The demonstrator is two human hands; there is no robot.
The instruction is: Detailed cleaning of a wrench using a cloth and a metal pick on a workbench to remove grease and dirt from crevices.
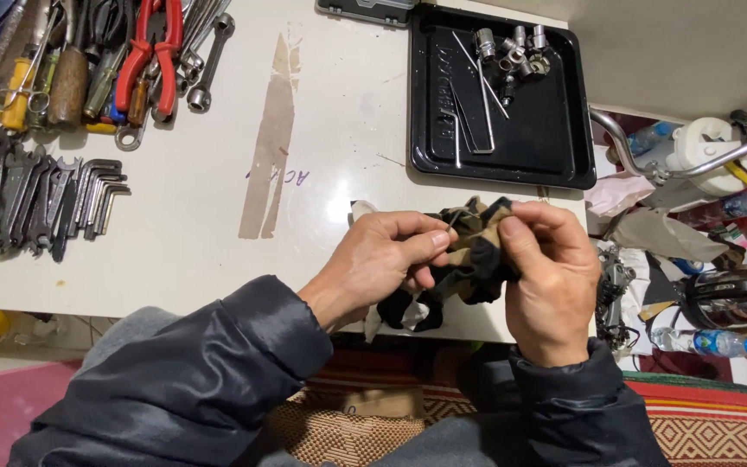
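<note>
Two hands, left hand (382,259) and right hand (546,277), each grip one camouflage rag (475,242) (one black tray (564,156) behind)

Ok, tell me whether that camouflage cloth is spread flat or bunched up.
Bunched up: the cloth is crumpled between the left hand and right hand, above the table edge.
</note>
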